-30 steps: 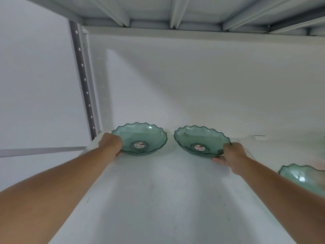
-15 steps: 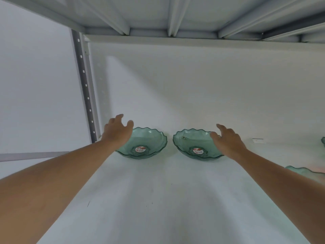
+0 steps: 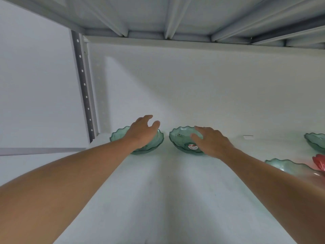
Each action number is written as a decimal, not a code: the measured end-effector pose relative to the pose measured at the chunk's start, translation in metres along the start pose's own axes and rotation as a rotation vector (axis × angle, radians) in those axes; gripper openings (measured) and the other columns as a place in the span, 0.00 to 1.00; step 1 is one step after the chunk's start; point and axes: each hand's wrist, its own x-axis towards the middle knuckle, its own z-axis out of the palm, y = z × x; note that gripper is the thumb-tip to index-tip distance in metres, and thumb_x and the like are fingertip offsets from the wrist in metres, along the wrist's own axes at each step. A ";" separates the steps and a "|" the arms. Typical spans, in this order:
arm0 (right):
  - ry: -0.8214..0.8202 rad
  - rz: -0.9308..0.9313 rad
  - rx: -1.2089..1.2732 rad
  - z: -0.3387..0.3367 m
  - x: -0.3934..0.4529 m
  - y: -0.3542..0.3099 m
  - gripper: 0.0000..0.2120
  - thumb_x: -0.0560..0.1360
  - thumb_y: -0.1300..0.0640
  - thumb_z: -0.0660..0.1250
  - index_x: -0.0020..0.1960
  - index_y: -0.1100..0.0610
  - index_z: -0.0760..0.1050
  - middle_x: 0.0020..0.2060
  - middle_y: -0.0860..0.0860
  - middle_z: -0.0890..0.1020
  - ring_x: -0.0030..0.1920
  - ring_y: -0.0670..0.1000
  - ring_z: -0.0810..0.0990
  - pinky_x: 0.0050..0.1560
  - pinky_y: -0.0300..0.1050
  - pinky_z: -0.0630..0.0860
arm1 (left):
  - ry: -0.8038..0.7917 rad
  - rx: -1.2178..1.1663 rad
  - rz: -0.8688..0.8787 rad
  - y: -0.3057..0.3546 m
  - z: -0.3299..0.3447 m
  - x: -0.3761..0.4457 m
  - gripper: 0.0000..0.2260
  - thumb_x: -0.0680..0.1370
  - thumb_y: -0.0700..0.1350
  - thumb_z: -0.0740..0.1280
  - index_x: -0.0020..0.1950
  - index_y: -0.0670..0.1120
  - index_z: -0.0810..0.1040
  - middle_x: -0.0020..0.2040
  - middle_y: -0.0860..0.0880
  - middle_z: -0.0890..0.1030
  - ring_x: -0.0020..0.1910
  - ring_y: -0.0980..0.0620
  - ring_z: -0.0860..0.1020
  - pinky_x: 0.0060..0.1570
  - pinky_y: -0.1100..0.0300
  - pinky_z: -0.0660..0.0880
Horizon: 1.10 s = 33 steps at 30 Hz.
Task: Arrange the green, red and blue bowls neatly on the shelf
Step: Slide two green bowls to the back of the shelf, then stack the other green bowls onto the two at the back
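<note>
Two clear green bowls with wavy rims stand side by side at the back left of the white shelf. My left hand hovers over the left green bowl, fingers loosely spread, holding nothing. Above the right green bowl is my right hand, also relaxed and empty, covering that bowl's right side. Whether either hand touches its bowl is unclear. Two more green bowls sit at the right, one near the front edge and one at the back. A red bowl peeks in at the far right edge.
A perforated metal upright marks the shelf's left end. The ribbed underside of the upper shelf is overhead. A small white tag lies by the back wall. Bare shelf surface stretches from the bowls to the front edge.
Both hands let go of the rims of the two green bowls, rose and moved inward over them. The bowls stay where they were set.
</note>
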 end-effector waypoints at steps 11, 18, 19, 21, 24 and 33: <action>-0.009 -0.054 0.044 -0.017 -0.073 0.032 0.33 0.81 0.32 0.52 0.83 0.43 0.64 0.82 0.51 0.68 0.79 0.59 0.66 0.75 0.61 0.65 | -0.010 -0.010 -0.027 0.043 0.019 -0.088 0.36 0.73 0.74 0.56 0.80 0.63 0.67 0.80 0.53 0.69 0.62 0.54 0.72 0.46 0.66 0.67; 0.003 -0.146 0.050 -0.048 -0.144 0.080 0.34 0.78 0.30 0.51 0.79 0.42 0.69 0.76 0.52 0.75 0.74 0.60 0.71 0.68 0.61 0.69 | 0.100 0.100 -0.016 0.102 0.046 -0.175 0.30 0.82 0.65 0.58 0.83 0.55 0.67 0.82 0.51 0.67 0.79 0.49 0.68 0.69 0.56 0.66; 0.004 -0.152 0.040 -0.054 -0.152 0.089 0.34 0.78 0.30 0.51 0.79 0.42 0.69 0.76 0.52 0.75 0.74 0.60 0.72 0.68 0.61 0.69 | 0.098 0.114 -0.021 0.110 0.052 -0.187 0.30 0.83 0.64 0.58 0.83 0.53 0.68 0.82 0.50 0.68 0.79 0.48 0.68 0.72 0.55 0.64; -0.009 -0.167 0.017 -0.065 -0.167 0.105 0.34 0.79 0.31 0.51 0.81 0.42 0.68 0.77 0.52 0.74 0.75 0.60 0.71 0.69 0.61 0.69 | 0.101 0.101 -0.047 0.126 0.066 -0.210 0.27 0.84 0.61 0.59 0.81 0.51 0.71 0.81 0.50 0.70 0.79 0.48 0.68 0.75 0.54 0.64; -0.036 -0.179 0.001 -0.078 -0.186 0.119 0.34 0.80 0.31 0.51 0.83 0.41 0.65 0.80 0.51 0.71 0.78 0.60 0.69 0.73 0.61 0.67 | 0.128 0.054 -0.054 0.145 0.080 -0.238 0.23 0.85 0.58 0.60 0.77 0.51 0.75 0.77 0.50 0.75 0.76 0.49 0.71 0.71 0.55 0.67; 0.015 -0.050 -0.054 -0.113 -0.224 0.166 0.34 0.80 0.34 0.50 0.83 0.46 0.66 0.79 0.54 0.73 0.77 0.61 0.69 0.71 0.62 0.68 | 0.052 0.032 0.027 0.189 0.102 -0.247 0.24 0.83 0.57 0.60 0.77 0.52 0.76 0.73 0.51 0.78 0.72 0.49 0.75 0.57 0.60 0.66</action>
